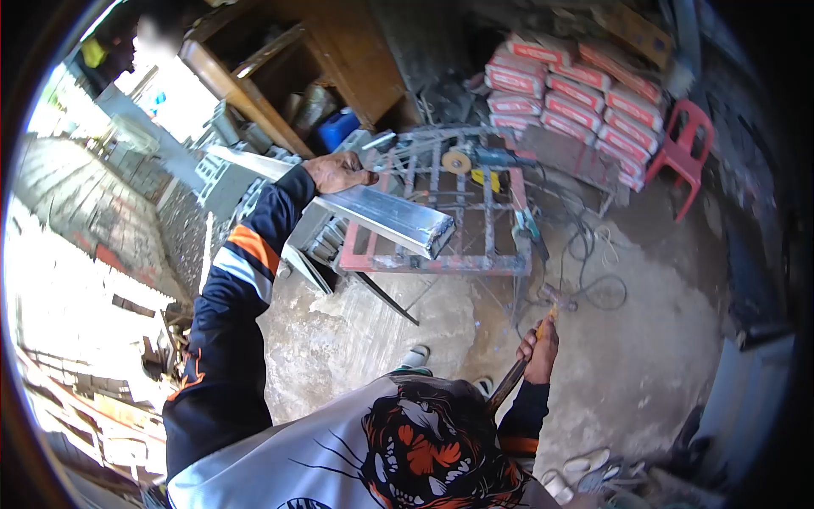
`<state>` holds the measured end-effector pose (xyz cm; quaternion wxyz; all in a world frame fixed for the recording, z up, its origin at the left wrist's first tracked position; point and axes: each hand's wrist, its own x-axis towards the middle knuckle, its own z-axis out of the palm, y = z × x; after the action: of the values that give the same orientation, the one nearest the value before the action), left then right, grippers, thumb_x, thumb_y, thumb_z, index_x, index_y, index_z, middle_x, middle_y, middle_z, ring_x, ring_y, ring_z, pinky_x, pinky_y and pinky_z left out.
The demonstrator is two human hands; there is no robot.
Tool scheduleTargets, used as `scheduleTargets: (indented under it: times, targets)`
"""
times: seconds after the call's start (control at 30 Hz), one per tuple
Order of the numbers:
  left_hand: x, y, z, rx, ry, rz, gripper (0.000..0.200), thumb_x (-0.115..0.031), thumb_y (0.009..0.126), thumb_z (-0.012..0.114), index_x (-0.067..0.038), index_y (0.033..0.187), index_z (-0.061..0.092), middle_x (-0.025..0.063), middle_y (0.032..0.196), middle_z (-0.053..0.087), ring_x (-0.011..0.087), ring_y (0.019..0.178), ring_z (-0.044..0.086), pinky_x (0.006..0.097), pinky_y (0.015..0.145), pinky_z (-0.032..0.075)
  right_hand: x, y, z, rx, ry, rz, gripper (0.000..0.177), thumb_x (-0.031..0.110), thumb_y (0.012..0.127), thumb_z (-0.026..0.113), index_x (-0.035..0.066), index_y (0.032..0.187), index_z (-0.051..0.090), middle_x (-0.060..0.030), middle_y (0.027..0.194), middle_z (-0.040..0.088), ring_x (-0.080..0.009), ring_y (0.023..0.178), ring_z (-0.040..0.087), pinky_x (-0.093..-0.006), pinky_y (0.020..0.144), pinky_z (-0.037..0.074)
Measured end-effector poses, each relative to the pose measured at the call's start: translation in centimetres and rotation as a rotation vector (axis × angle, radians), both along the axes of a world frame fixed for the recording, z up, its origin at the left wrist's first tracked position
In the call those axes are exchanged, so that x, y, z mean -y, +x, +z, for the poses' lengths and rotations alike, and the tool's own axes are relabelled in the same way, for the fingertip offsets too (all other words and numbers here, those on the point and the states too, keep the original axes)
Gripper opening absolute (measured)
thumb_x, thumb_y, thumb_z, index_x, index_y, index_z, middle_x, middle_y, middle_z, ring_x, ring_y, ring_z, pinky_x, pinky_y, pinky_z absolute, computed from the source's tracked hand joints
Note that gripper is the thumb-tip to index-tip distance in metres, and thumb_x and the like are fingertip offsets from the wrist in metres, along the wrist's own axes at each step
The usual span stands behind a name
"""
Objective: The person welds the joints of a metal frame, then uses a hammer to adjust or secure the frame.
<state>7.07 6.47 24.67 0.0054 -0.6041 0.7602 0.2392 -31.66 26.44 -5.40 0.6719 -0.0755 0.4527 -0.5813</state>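
My left hand point(341, 172) is closed around a long silver metal bar point(386, 214), near its middle. The bar slants over the left part of a metal frame table point(437, 265), its boxy end toward the table's front. Low on the right, my right hand point(539, 349) grips the wooden handle of a hammer point(556, 299), whose head points away from me above the floor. On the table's back part lies an angle grinder point(487, 159) with a tan disc, and a green-handled tool point(524, 222) rests at the right edge.
Stacked red and white sacks point(572, 106) and a red plastic chair point(682, 153) stand at the back right. Cables point(585, 254) loop on the floor right of the table. A wooden cabinet point(339, 51) and concrete blocks point(222, 188) are at the back left.
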Motion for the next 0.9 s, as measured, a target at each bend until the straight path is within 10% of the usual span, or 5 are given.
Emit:
scheduleTargets:
  times: [0.3, 0.9]
  targets:
    - [-2.7, 7.5, 12.6, -0.314, -0.199, -0.147, 0.027, -0.026, 0.087, 0.068, -0.007, 0.068, 0.064, -0.0031, 0.061, 0.055, 0.0075, 0.058, 0.049, 0.0303, 0.054, 0.041, 1.7, 0.8, -2.5, 0.046, -0.021, 0.095, 0.037, 0.053, 0.097, 0.053, 0.017, 0.088, 0.049, 0.0029, 0.057, 0.042, -0.0105, 0.04, 0.038, -0.0298, 0.037, 0.038]
    - [-2.1, 10.8, 15.1, -0.104, -0.294, 0.145, 0.024, -0.031, 0.083, 0.071, -0.007, 0.089, 0.067, -0.001, 0.076, 0.062, 0.0093, 0.072, 0.055, 0.0294, 0.065, 0.047, 1.4, -2.6, -2.3, 0.05, 0.012, -0.005, 0.033, 0.051, 0.099, 0.047, 0.02, 0.089, 0.046, 0.0032, 0.055, 0.042, -0.0118, 0.038, 0.039, -0.0302, 0.036, 0.037]
